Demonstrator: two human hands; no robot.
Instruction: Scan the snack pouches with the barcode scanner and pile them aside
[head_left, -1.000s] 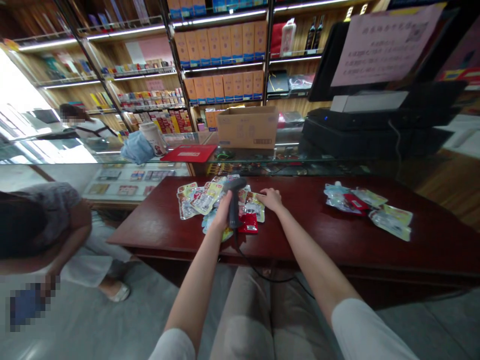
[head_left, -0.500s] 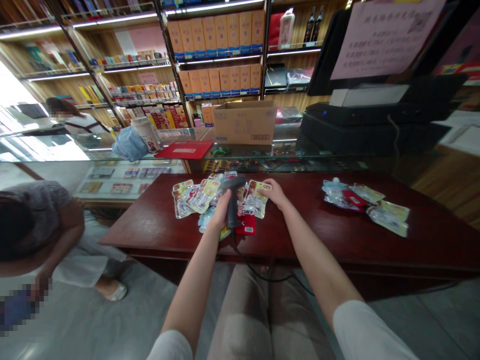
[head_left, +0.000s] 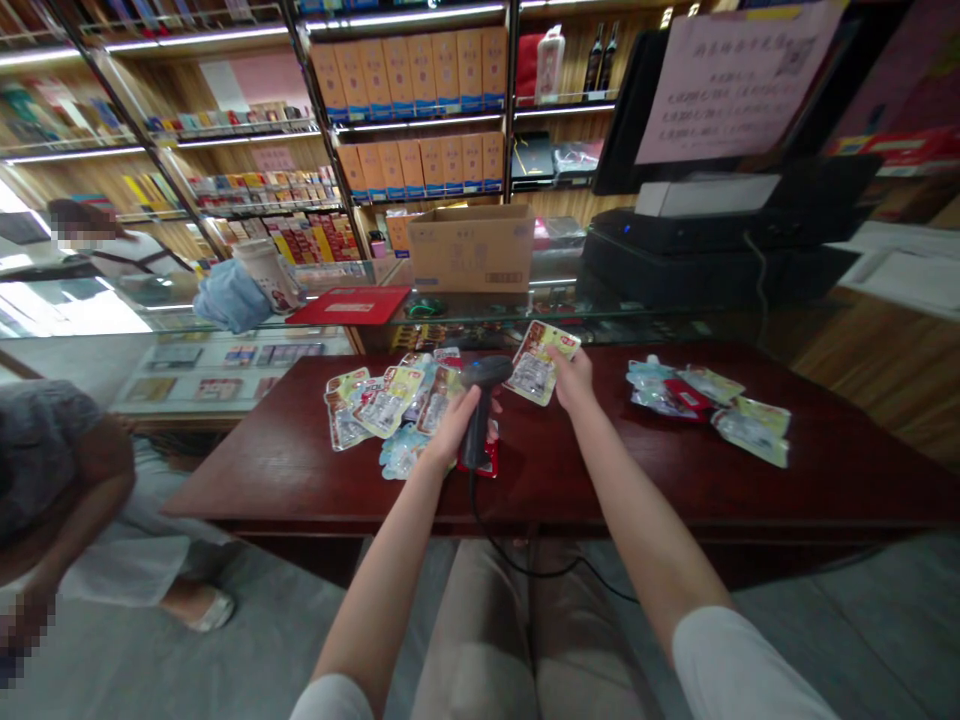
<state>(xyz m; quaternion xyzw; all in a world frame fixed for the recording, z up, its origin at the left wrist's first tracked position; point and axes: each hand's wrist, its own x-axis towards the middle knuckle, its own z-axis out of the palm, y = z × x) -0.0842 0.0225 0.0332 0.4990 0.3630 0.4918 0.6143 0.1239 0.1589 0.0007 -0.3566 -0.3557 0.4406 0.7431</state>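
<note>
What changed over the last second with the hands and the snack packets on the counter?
The right hand took hold of a yellow-green packet from the left pile and lifted it off the red table, in front of the scanner. The left hand kept gripping the scanner. The right pile stayed put.

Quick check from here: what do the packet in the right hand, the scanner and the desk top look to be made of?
Packet in the right hand: probably glossy plastic film, given its printed face, clear window and glare.
Scanner in the left hand: seemingly matte dark moulded plastic, with a cable trailing off it.
Desk top: looks like reddish-brown lacquered wood or veneer, with soft reflections.
</note>
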